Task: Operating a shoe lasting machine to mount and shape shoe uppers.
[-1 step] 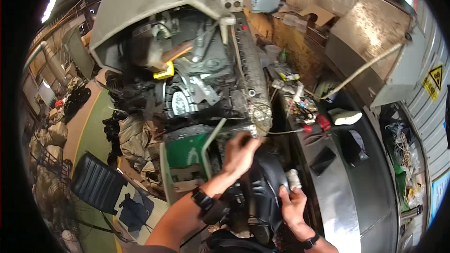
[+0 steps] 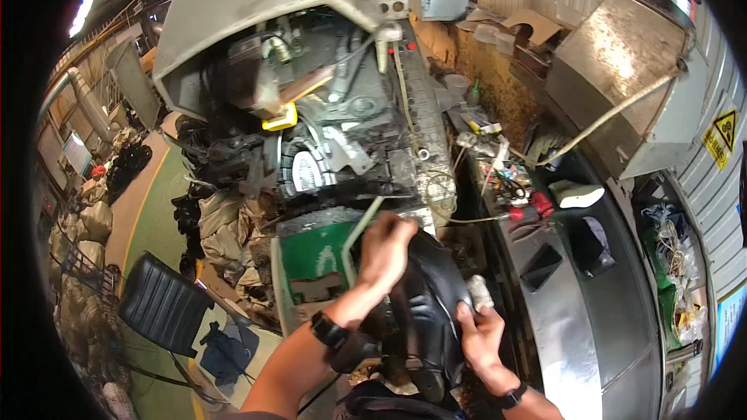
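Note:
A black leather boot [image 2: 432, 288] lies lengthwise in front of me, low in the view. My right hand [image 2: 484, 338] grips its right edge, thumb on top of the leather. A whitish, lumpy roll [image 2: 479, 292] shows just beyond those fingers; whether they touch it I cannot tell. Over the boot's far left side hovers my left hand [image 2: 385, 253], fingers curled and slightly blurred. What it holds, if anything, is hidden. Each wrist wears a dark band.
Ahead stands a machine with a grey hood [image 2: 264, 8] and a pale shoe-sole shape [image 2: 306, 171] inside. A green panel [image 2: 315, 253] is left of my hands. On the right, a metal bench [image 2: 560, 334] carries a phone [image 2: 541, 267]. A black chair [image 2: 163, 303] stands at left.
My left hand has shifted left, off the boot's far end. The boot and my right hand have moved slightly left, and more of the whitish roll shows.

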Demonstrator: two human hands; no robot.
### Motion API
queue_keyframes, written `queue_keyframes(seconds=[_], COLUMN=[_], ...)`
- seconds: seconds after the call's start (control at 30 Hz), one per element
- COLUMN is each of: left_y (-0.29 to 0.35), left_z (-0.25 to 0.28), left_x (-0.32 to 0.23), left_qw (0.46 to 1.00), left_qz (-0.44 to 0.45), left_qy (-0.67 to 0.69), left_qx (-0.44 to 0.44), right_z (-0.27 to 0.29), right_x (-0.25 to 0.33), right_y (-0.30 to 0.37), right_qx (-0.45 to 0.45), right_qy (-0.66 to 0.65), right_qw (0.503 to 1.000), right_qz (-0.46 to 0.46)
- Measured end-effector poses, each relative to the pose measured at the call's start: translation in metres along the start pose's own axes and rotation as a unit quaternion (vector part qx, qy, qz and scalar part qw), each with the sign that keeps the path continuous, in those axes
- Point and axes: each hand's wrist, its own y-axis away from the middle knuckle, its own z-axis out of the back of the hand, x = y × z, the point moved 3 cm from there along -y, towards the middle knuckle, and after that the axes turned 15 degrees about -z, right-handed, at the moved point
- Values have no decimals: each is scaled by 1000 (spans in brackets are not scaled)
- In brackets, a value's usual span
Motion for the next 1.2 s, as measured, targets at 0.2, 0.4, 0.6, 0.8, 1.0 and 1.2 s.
queue_keyframes(seconds=[0.2,0.4,0.6,0.8,1.0,1.2], left_y=[-50,-18,-28,-61,-78,-68], left_z=[166,210,212,210,210,207], left_x=[22,39,64,90,127,149], left_qw=[910,878,839,838,829,850], left_qz=[239,215,298,302,278,280], left_qy=[335,419,435,430,457,373], left_qx=[-59,-83,-134,-146,-164,-246], right_z=[-168,-260,-302,-317,-327,-322], right_x=[-13,6,16,11,10,-17], right_y=[-42,-80,-107,-141,-158,-173], right_qx=[-44,99,96,56,71,53], right_qy=[-37,-188,-234,-210,-233,-232], right_qw=[993,962,946,951,942,931], right_qz=[-100,-173,-202,-218,-231,-276])
